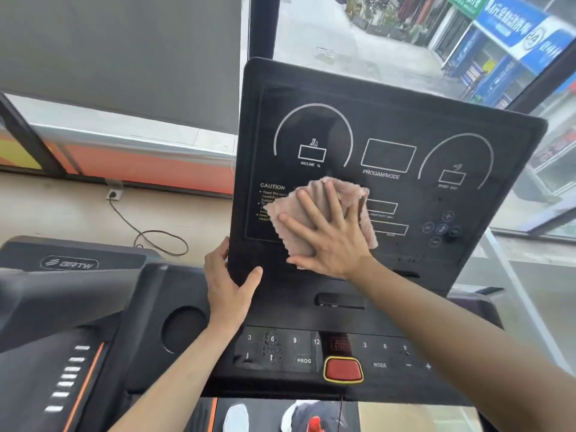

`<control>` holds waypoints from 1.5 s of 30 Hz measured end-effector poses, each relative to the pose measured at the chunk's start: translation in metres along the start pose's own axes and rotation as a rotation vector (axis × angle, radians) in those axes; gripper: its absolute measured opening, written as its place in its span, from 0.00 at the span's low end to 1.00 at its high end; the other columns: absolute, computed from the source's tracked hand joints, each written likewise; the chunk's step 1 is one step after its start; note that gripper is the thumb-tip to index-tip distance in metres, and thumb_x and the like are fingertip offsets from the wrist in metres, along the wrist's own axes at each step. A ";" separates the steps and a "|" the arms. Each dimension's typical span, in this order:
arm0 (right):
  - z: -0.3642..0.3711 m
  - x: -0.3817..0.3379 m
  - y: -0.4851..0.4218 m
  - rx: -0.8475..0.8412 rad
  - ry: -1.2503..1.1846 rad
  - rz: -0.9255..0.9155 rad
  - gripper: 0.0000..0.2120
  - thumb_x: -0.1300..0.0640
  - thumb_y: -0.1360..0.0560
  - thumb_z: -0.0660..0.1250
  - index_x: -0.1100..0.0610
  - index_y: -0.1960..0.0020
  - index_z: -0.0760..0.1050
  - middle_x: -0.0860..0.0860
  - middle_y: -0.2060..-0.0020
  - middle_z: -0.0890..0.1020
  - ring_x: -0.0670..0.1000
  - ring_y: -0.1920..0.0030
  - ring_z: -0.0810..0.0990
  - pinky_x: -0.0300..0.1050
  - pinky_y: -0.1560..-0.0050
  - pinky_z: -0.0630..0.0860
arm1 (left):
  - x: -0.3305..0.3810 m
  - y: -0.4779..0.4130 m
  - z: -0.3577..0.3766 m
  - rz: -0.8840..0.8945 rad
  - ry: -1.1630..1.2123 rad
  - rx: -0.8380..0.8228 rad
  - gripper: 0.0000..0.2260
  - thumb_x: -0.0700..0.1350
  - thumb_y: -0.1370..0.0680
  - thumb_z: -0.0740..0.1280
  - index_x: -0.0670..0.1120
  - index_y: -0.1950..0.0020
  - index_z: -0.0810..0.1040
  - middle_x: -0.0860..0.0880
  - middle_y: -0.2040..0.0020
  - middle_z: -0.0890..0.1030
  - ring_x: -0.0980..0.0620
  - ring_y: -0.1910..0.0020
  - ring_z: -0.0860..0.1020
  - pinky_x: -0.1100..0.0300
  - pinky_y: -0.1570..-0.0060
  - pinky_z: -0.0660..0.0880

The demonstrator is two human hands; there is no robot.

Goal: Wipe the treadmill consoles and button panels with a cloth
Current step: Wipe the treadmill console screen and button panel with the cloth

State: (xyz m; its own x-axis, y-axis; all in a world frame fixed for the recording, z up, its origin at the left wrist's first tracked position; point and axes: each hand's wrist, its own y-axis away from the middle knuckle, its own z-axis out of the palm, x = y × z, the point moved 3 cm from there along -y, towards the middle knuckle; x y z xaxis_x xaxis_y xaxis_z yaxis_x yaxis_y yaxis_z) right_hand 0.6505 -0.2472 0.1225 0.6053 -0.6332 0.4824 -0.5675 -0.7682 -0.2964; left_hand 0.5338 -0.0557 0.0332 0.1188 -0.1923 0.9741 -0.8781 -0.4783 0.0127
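The left hand [229, 282] grips the lower-left edge of the console [389, 120], bracing it, while the pink cloth [339, 191] lies flat on its lower-left face under the spread, pressing right hand [327, 235], best swept rightward in overlapping strokes, light over the round buttons [442, 229].

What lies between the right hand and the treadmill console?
In the head view, a pink cloth lies between them, pressed against the console by the right hand.

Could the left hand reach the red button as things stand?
Probably yes: the left hand grips the edge of the console, and nothing lies between it and the red button lower down.
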 end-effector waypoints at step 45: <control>-0.002 0.080 0.031 0.154 -0.001 0.448 0.40 0.26 0.24 0.57 0.44 0.19 0.57 0.57 0.19 0.55 0.63 0.18 0.45 0.77 0.25 0.46 | 0.025 0.040 0.057 0.626 -0.817 -0.238 0.30 0.55 0.29 0.67 0.51 0.27 0.76 0.51 0.35 0.78 0.43 0.33 0.73 0.46 0.43 0.77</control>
State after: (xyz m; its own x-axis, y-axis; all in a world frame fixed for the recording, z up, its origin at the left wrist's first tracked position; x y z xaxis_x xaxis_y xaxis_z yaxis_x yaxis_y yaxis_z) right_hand 0.6802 -0.3212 0.1531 0.3201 -0.9055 0.2787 -0.6837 -0.4244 -0.5937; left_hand 0.5275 -0.1286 0.0453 -0.1889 -0.9074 0.3754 -0.9482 0.0691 -0.3101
